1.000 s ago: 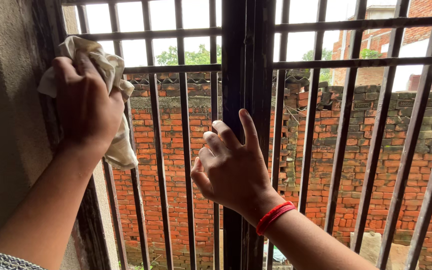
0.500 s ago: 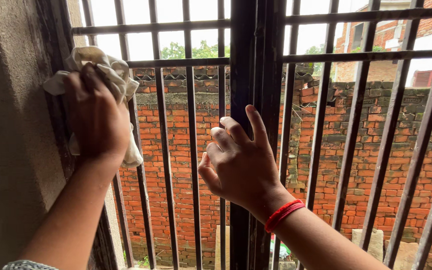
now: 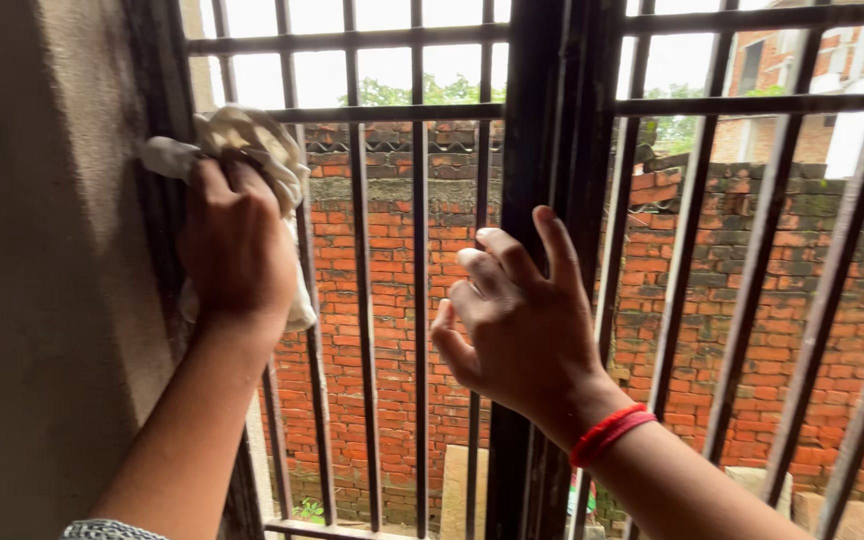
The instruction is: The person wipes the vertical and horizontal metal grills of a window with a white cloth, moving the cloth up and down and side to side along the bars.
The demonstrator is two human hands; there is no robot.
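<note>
While left hand (image 3: 237,250) grips the cream cloth (image 3: 252,140) at window grille's (image 3: 417,300) left edge | right hand (image 3: 522,320) braces centre post (image 3: 542,150), fingers loosely spread | next: likely rub downward.

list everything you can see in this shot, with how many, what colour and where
crumpled cream cloth: one, off-white, pressed against the grille's left edge, beside the wall
dark metal window grille: one, blackish, many upright bars and a few crossbars, fills the view
thick central frame post: one, dark, middle of the grille
plastered wall: one, grey-beige, far left
red brick wall: one, red with mossy top, outside behind the bars
brick building: one, red and white, upper right, outside
trees: green, above the brick wall
red thread bracelet: one, on the right wrist
left hand: holds the cloth
right hand: fingers spread, against the central post
</note>
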